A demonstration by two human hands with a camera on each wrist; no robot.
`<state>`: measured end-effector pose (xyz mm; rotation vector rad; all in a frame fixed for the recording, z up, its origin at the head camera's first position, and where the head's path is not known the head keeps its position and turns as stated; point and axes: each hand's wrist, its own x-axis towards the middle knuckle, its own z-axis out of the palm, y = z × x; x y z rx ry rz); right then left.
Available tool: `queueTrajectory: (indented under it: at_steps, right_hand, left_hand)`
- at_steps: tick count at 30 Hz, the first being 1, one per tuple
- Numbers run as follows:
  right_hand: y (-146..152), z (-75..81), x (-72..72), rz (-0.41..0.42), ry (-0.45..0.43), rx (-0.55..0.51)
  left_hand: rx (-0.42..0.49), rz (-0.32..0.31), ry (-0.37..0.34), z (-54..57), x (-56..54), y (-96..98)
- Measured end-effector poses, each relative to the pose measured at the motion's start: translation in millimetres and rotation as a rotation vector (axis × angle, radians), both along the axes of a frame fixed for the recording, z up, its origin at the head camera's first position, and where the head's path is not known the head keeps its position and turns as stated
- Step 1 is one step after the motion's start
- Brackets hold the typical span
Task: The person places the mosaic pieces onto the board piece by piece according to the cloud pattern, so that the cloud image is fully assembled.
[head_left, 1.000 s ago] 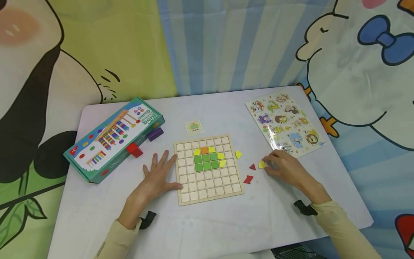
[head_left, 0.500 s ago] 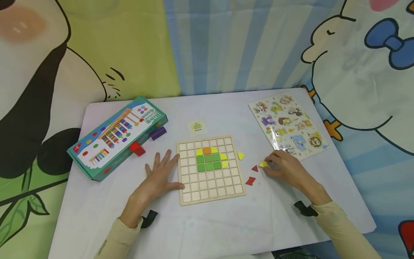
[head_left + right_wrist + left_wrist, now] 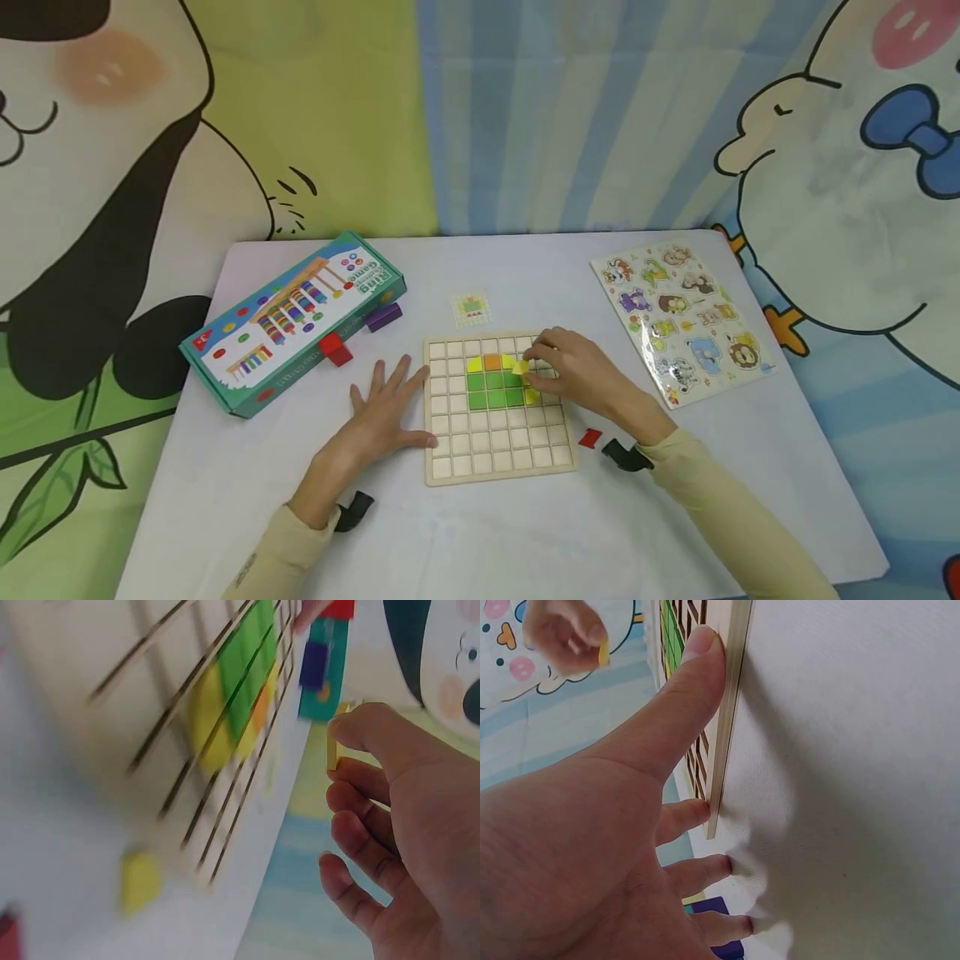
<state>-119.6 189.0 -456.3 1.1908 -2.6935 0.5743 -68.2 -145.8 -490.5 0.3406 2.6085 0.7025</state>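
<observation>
The wooden grid board (image 3: 480, 460) lies on the white table with green tiles (image 3: 495, 391), an orange tile (image 3: 492, 362) and rounded yellow tiles (image 3: 475, 364) set in its squares. Over the pattern's right side, my right hand (image 3: 588, 379) pinches a yellow tile (image 3: 332, 741) between thumb and index finger, its other fingers loosely bent. My left hand (image 3: 375, 429) is spread at the board's left edge, thumb (image 3: 697, 664) resting on the frame. Right of the board, a red tile (image 3: 590, 438) lies on the table; the right wrist view shows a loose yellow tile (image 3: 140, 881).
A small pattern card (image 3: 471, 309) lies behind the board. At the left is a green game box (image 3: 292, 323), with a red block (image 3: 335, 349) and a purple block (image 3: 383, 317) beside it. An animal picture sheet (image 3: 686, 321) lies at the back right.
My right hand has moved left from the table beside the board to above the pattern, carrying the yellow tile. My left hand keeps its place at the board's edge. The head view has shifted slightly.
</observation>
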Motion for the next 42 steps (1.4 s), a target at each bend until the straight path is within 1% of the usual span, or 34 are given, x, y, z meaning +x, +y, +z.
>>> queueTrajectory:
  at_steps: [3, 7, 10, 14, 19, 24, 31, 35, 39, 42]
  right_hand:
    - [-27, -2.6, -4.7, 0.057, 0.021, 0.015]
    - [-54, -12.7, -9.6, 0.119, 0.034, 0.021]
    - [-67, -22.7, -10.7, 0.136, 0.015, 0.031]
    - [-77, -32.6, -9.9, 0.128, -0.029, 0.06]
    - [-82, -36.9, -10.7, 0.109, -0.055, 0.089]
    - [-85, -37.0, -11.3, 0.108, -0.056, 0.097]
    - [-91, -36.3, -11.5, 0.121, -0.007, 0.112]
    - [-90, -35.4, -10.3, 0.117, -0.005, 0.126]
    - [-88, -31.8, -11.0, 0.118, -0.014, 0.098]
    - [-78, -25.8, -12.4, 0.106, -0.011, 0.057]
  left_hand:
    - [0.014, -0.011, -0.001, -1.5, -0.3, 3.8]
    - [0.012, -0.018, -0.003, -1.7, 0.3, 6.2]
    - [0.01, -0.023, -0.004, -1.9, 1.5, 5.6]
    - [0.018, -0.024, 0.0, -1.3, 2.8, 4.0]
    - [0.014, -0.021, 0.007, -0.4, 3.1, 2.3]
    - [0.014, -0.011, 0.006, 2.7, 3.3, 0.6]
    - [0.017, -0.001, 0.005, 3.5, 3.9, -2.1]
    - [0.017, -0.005, 0.0, 3.1, 4.2, -2.0]
    - [0.005, -0.006, 0.005, 4.3, 3.6, -2.6]
    - [0.001, -0.003, 0.01, 4.9, 3.3, -1.7]
